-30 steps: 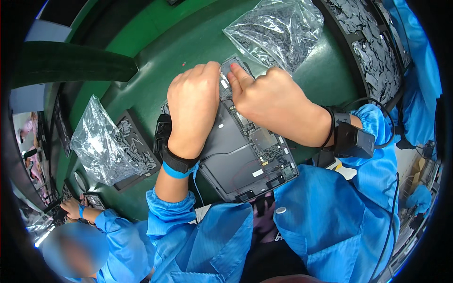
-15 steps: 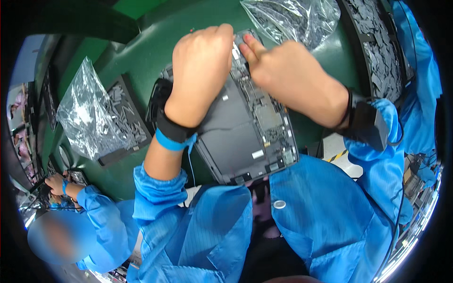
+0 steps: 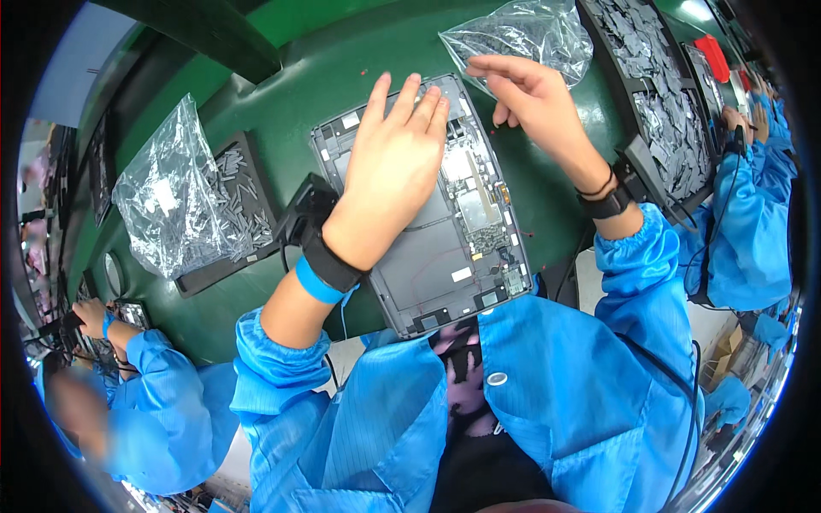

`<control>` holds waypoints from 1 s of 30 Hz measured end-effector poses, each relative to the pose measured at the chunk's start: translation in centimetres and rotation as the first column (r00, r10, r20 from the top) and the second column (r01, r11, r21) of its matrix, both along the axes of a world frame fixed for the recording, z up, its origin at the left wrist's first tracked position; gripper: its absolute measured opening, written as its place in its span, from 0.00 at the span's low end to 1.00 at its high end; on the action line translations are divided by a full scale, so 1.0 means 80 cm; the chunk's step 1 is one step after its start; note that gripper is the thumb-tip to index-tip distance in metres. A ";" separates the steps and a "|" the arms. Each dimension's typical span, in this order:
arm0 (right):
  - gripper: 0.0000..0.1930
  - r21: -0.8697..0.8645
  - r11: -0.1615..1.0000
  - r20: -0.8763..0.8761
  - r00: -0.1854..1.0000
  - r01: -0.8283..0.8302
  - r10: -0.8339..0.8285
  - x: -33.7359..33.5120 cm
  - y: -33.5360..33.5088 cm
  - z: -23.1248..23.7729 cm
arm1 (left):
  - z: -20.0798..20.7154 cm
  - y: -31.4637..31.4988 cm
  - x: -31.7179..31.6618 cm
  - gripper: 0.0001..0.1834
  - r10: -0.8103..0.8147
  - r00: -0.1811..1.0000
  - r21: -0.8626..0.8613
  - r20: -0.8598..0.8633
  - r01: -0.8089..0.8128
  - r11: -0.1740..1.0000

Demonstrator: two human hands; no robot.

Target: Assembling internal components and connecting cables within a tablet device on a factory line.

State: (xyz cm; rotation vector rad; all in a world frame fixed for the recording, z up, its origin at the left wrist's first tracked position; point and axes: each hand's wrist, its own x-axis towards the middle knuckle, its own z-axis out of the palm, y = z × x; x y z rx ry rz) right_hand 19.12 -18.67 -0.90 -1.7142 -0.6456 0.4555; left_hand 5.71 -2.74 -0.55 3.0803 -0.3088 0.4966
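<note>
An opened tablet [image 3: 419, 274] lies on the green table in front of me, its dark flat panels and circuit board exposed. My left hand [image 3: 395, 162] rests over its upper part, palm down with fingers stretched out, covering some of the inside. Off the tablet's upper right corner, my right hand [image 3: 537, 101] is raised with its fingers apart and partly bent; I see nothing in it. Just beyond that hand lies a clear plastic bag [image 3: 560, 30] of small dark pieces.
At the right stands a black tray [image 3: 611, 85] of grey flat pieces, with a red object [image 3: 710, 58] past it. To the left, another clear bag [image 3: 158, 201] overlaps a dark tray [image 3: 263, 184] of small grey strips. Co-workers in blue sit on both sides.
My left hand has gone from closed to spread flat over the tablet. My right hand has lifted off the tablet's upper end and moved right, its fingers opening.
</note>
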 end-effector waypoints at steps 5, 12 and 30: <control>0.14 -0.255 0.960 -0.297 0.954 -0.119 0.039 0.028 0.016 0.006 | 0.003 -0.004 0.003 0.25 0.029 0.999 -0.001 -0.024 -0.029 1.000; 0.12 -0.158 0.986 -0.360 0.933 -0.059 -0.002 0.025 0.029 0.000 | -0.001 0.001 -0.001 0.28 0.052 0.998 -0.120 -0.032 -0.056 0.991; 0.21 0.100 0.993 -0.338 0.937 -0.062 0.093 -0.007 0.018 -0.013 | 0.021 0.005 -0.039 0.34 0.114 0.991 -0.247 -0.073 -0.128 0.961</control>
